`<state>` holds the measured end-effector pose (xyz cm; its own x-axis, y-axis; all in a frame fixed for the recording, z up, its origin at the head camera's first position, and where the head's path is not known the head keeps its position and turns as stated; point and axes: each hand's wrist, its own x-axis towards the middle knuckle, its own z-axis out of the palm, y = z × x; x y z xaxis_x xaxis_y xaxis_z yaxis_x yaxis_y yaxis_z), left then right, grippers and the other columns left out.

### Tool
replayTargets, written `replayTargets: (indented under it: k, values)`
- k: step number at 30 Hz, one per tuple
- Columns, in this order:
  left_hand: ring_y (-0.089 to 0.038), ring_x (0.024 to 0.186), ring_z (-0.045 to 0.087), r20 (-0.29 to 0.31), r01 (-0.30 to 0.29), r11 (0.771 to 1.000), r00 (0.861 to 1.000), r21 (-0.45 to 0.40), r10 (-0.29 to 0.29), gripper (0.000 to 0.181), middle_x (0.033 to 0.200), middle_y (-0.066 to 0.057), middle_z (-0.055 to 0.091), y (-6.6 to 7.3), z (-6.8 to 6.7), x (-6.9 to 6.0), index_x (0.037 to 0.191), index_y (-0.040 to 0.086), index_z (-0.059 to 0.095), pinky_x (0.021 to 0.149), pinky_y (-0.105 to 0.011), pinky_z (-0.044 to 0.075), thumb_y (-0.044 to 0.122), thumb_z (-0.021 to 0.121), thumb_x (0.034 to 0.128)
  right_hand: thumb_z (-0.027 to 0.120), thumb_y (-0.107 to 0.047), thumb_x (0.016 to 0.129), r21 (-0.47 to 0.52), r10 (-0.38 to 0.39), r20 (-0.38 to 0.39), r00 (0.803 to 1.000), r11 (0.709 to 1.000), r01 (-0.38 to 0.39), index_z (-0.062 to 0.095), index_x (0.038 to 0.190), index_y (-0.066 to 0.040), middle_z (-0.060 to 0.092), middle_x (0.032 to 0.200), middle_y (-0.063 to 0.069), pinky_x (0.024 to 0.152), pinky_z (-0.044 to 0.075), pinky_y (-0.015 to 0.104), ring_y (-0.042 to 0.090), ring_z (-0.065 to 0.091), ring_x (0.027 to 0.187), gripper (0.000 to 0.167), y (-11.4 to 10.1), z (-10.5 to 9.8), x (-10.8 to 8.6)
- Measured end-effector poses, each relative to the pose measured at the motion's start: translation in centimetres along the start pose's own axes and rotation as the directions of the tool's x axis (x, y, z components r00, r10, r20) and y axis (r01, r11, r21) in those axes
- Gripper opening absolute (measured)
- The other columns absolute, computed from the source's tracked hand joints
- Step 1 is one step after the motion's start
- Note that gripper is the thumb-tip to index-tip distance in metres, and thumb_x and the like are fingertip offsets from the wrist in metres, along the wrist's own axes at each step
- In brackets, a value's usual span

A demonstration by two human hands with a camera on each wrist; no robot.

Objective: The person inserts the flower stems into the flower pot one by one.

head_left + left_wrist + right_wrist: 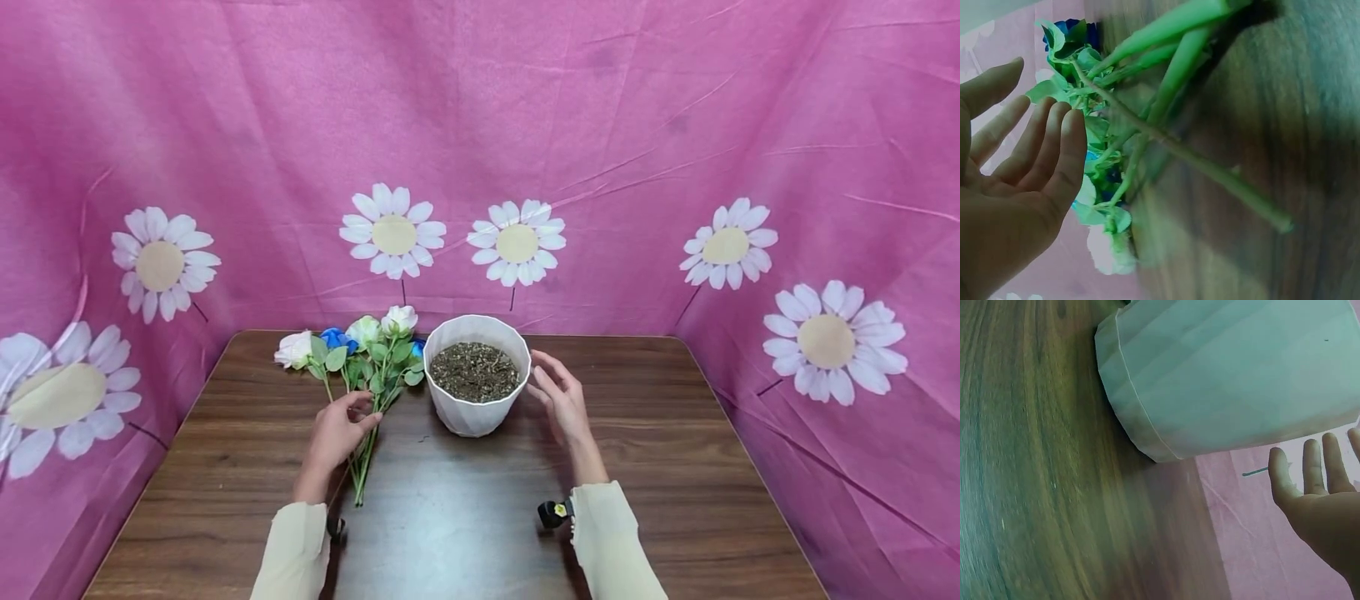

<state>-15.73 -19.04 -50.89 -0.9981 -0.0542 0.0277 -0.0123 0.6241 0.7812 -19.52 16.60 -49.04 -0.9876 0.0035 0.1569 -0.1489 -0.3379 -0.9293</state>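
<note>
Head view: flowers [377, 384] lie blooms [364, 331] far, stems [363, 473] near, left hand [339, 428] and right hand [565, 406] both spread.

On the counter [675, 467], flowers [378, 353] lie just left of the pot [475, 419], soil [476, 372] inside it, a cloth [615, 108] behind.

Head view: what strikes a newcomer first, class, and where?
The pink backdrop, with its big white daisies, would likely draw the eye first, rising behind the table. Next come the white pot of dark soil near the right hand and, beside it, the bunch of flowers by the left hand.
</note>
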Motion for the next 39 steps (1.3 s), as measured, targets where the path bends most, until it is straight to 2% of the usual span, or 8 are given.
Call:
replayTargets:
  k: [6,10,19,26,29,35,39]
  values:
    - [-0.031,0.092,0.070,0.027,0.043,0.998,0.999,-0.043,-0.042,0.034,0.101,-0.015,0.074,-1.0,0.4,0.1,0.119,-0.002,0.070,0.081,-0.042,0.057,0.010,0.079,0.0887,0.053,-0.001,0.102,0.033,0.007,0.014,1.000,0.999,-0.007,0.042,0.140,0.018,0.058,0.125,0.010,0.095,0.054,0.038,0.017,0.061,0.109,0.045,0.5,0.1,0.1]
    - [-0.030,0.089,0.070,0.040,0.050,0.998,0.998,-0.047,-0.048,0.030,0.096,-0.014,0.074,-1.3,0.5,0.3,0.115,-0.003,0.070,0.076,-0.040,0.058,0.007,0.079,0.0879,0.054,-0.001,0.101,0.043,0.012,0.015,1.000,0.999,-0.012,0.042,0.141,0.016,0.059,0.124,0.008,0.095,0.054,0.038,0.016,0.060,0.109,0.046,0.6,0.1,0.2]
    - [-0.023,0.082,0.068,0.069,0.068,0.997,0.995,0.024,-0.070,0.027,0.089,-0.005,0.073,-1.9,0.5,0.5,0.112,0.000,0.072,0.078,-0.045,0.055,0.004,0.079,0.0855,0.056,0.007,0.097,0.017,0.031,0.017,0.999,0.999,-0.031,0.043,0.145,0.011,0.060,0.129,0.007,0.087,0.057,0.030,0.018,0.063,0.110,0.050,0.7,0.0,0.6]
    - [-0.022,0.081,0.064,0.059,0.069,0.995,0.996,0.073,-0.073,0.021,0.088,-0.007,0.073,-2.1,0.5,0.5,0.108,0.000,0.075,0.075,-0.041,0.052,0.004,0.075,0.0874,0.056,0.009,0.097,0.012,0.043,0.021,0.999,0.999,-0.043,0.043,0.144,0.013,0.060,0.126,0.008,0.084,0.058,0.028,0.019,0.063,0.107,0.049,0.6,0.1,0.7]
    - [-0.026,0.084,0.065,0.051,0.073,0.992,0.996,0.104,-0.079,0.017,0.089,-0.007,0.075,-2.1,0.3,0.5,0.104,0.001,0.077,0.077,-0.042,0.053,0.005,0.074,0.0874,0.056,0.008,0.097,0.006,0.049,0.025,0.998,0.999,-0.050,0.042,0.144,0.014,0.061,0.125,0.007,0.086,0.058,0.029,0.020,0.063,0.106,0.049,0.6,0.0,0.7]
    - [-0.036,0.100,0.068,0.056,0.079,0.987,0.995,0.143,-0.088,0.012,0.096,-0.009,0.076,-1.8,-0.1,0.4,0.098,0.006,0.081,0.082,-0.051,0.054,0.009,0.077,0.0872,0.056,0.008,0.098,-0.006,0.057,0.031,0.998,0.998,-0.056,0.042,0.145,0.013,0.061,0.126,0.009,0.093,0.057,0.037,0.022,0.063,0.109,0.049,0.6,-0.2,0.8]
    - [-0.033,0.099,0.068,0.074,0.085,0.992,0.993,0.090,-0.092,0.015,0.102,-0.012,0.076,-1.6,-0.4,0.4,0.103,0.006,0.080,0.083,-0.048,0.054,0.009,0.075,0.0888,0.056,0.008,0.097,-0.009,0.050,0.038,0.998,0.999,-0.050,0.043,0.145,0.013,0.060,0.127,0.009,0.093,0.057,0.039,0.022,0.064,0.109,0.050,0.8,-0.3,0.9]
